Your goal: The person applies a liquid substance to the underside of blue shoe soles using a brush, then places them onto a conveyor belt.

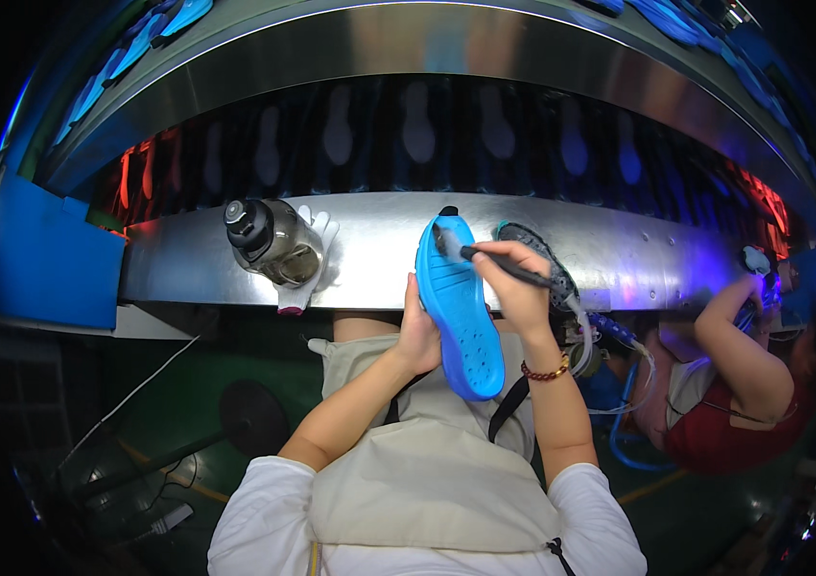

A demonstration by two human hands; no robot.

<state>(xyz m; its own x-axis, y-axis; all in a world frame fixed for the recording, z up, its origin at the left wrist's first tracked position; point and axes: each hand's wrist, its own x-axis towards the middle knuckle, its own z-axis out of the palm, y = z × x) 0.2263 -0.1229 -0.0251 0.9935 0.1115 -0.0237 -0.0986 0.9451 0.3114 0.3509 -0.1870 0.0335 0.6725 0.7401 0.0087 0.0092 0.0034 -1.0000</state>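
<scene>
Upright in front of me, a blue shoe sole [454,309] rests in my left hand [419,331], whose fingers close around its left edge. My right hand [520,288] grips a black-handled brush [515,267]. The brush's pale bristles touch the inner face of the sole near its far end, beside a dark patch. Behind my right hand lies a dark, speckled, elongated object [540,252] with a teal edge, partly covered; I cannot make out its kind.
A smoky see-through bottle [276,252] with a black lid stands beside a white glove [319,240] on the metal ledge [379,230]. Beyond it, a dark band carries several soles [338,125]. At right, another person [748,365] works. A pale tube [582,331] hangs nearby.
</scene>
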